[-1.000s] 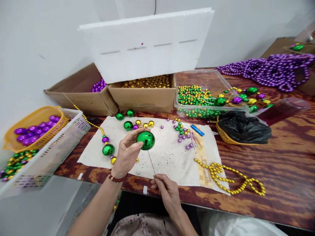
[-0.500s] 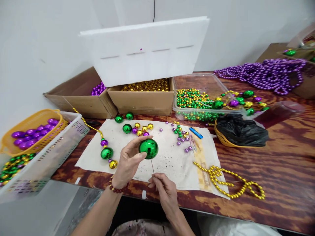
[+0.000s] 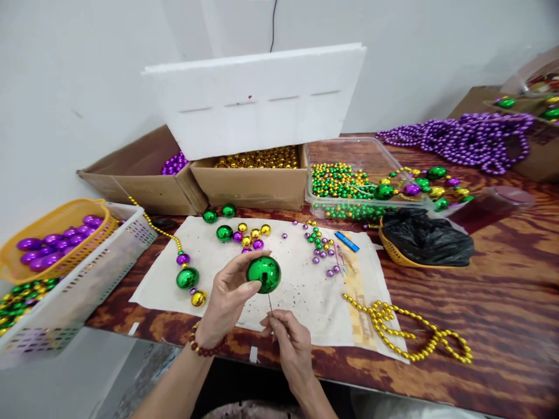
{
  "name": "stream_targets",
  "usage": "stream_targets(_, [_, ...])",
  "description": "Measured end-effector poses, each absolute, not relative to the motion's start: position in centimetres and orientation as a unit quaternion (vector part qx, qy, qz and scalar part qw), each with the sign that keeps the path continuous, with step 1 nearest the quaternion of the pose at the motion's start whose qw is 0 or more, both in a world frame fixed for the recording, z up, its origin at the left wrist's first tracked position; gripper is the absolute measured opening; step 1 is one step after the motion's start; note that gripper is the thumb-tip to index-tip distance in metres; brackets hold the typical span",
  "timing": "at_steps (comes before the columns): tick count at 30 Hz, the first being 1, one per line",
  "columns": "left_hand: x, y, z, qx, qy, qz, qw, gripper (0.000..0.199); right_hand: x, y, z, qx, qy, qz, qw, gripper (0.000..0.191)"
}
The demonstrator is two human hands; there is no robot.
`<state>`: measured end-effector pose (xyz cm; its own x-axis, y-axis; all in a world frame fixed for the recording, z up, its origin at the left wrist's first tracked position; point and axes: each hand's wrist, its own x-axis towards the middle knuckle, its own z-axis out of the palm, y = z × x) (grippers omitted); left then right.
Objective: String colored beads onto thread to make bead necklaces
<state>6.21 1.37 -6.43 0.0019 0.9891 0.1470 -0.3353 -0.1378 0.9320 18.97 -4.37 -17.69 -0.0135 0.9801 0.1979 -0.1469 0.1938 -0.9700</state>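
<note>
Between the thumb and fingers of my left hand (image 3: 229,299) is a large shiny green ball bead (image 3: 264,274), held above the cloth. My right hand (image 3: 290,337) pinches a thin dark wire or needle (image 3: 269,302) just below, its upper end meeting the underside of the ball; whether it goes inside is hidden. Left of my hands, a strand with a green ball (image 3: 187,278), a purple ball and a gold ball (image 3: 198,298) lies on the white cloth (image 3: 301,317). Behind the held ball sit loose gold balls (image 3: 247,241), purple ones and a green ball (image 3: 224,233).
Small loose beads (image 3: 321,244), a blue cutter-like tool (image 3: 347,241) and small snips (image 3: 340,262) lie right on the cloth. A gold bead strand (image 3: 419,343) curls nearby. Cardboard boxes (image 3: 248,189), a clear bin (image 3: 349,203) and a bag-lined basket (image 3: 402,259) stand behind; a white basket (image 3: 100,279) stands left.
The view has tilted slightly, so the table appears a little lower. Both hands keep their hold on the ball and the wire, with hardly any shift between them.
</note>
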Motion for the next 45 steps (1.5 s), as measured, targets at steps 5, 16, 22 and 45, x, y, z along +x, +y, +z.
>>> stream_targets(5, [6.3, 1.4, -6.6, 0.439, 0.370, 0.597, 0.560, 0.039, 19.1, -4.4, -17.4, -0.405, -0.516, 0.493, 0.571, 0.017])
stream_targets(16, [6.1, 1.7, -6.8, 0.428, 0.378, 0.596, 0.565, 0.038, 18.8, -4.4, -17.1, -0.397, -0.526, 0.497, 0.564, 0.016])
stream_targets(22, [5.7, 2.6, -6.7, 0.405, 0.369, 0.622, 0.559, 0.037, 19.3, -5.2, -18.4, -0.412, -0.538, 0.503, 0.536, 0.019])
stream_targets(45, [6.2, 2.1, -6.5, 0.423, 0.352, 0.615, 0.565, 0.039, 19.3, -5.6, -18.9, -0.436, -0.512, 0.498, 0.548, 0.023])
